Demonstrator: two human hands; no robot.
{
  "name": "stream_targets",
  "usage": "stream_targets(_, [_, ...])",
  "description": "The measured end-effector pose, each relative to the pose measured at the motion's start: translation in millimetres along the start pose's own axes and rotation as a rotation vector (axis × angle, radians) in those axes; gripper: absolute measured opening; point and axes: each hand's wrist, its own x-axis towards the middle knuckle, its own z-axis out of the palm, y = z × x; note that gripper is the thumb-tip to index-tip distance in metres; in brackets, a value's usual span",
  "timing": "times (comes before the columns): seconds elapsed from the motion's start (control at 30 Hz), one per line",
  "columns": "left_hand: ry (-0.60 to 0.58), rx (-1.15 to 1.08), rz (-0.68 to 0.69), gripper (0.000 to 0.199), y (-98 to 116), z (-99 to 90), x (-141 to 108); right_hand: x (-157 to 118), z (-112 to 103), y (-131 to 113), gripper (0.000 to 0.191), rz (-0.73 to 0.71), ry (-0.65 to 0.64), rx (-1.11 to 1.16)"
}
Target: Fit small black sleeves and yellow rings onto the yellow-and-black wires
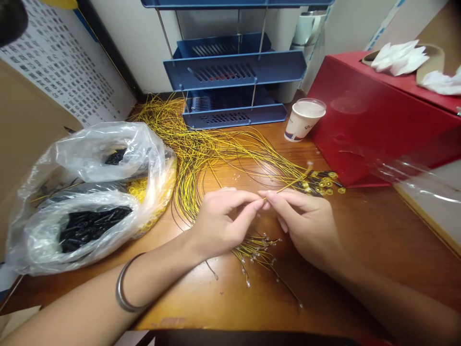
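Over the middle of the wooden table, my left hand (230, 216) pinches a thin yellow wire (288, 184) between thumb and forefinger. My right hand (306, 221) grips the same wire close by, so the fingertips of both hands almost meet. Whatever sits right at the fingertips is too small to make out. Under my hands lies a cluster of wire ends (257, 247) with small clear tips. Behind them spreads a big tangle of yellow and black wires (201, 149). Several yellow and black end pieces (326, 181) lie at the right end of this bundle.
At left stands a clear plastic bag (93, 259) holding small black pieces (93, 226) and yellow pieces (139, 191). A blue tiered rack (234, 69) is at the back. Right of it are a paper cup (302, 122) and a red box (382, 125) topped with crumpled tissues (399, 57).
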Motion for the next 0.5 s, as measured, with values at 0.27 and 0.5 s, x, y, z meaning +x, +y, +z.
stream_targets(0.27, [-0.016,0.000,-0.037,0.013,0,0.6,-2,0,1,2,0.037,0.182,0.116,0.248])
stream_targets(0.5, [-0.009,-0.007,-0.032,0.014,-1,2.0,-3,11,-1,12,0.032,0.134,0.433,0.552])
